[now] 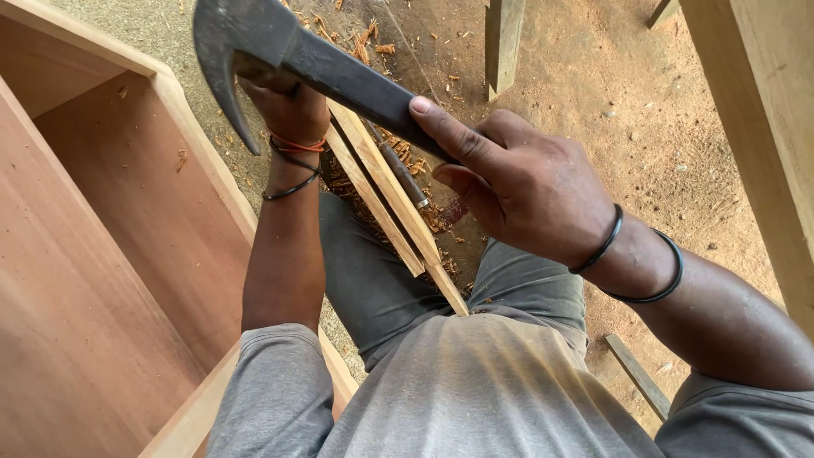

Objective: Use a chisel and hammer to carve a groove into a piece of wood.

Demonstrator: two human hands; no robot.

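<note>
Clearly a trimming stroke is in hand: the right hand (517,182) is clamped on the dark curved blade (254,42), raised toward 11 o'clock, while the left hand (284,102) is closed around the thin wooden strips (390,199) slanting over the knees. Striking next would call for keeping those fingers clear.

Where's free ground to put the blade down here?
Free: sandy ground right of the right hand, between the post and the plank; also the box floor at left. Crowded: under the blade, where the left hand holds wood strips over shavings and a chisel.
</note>
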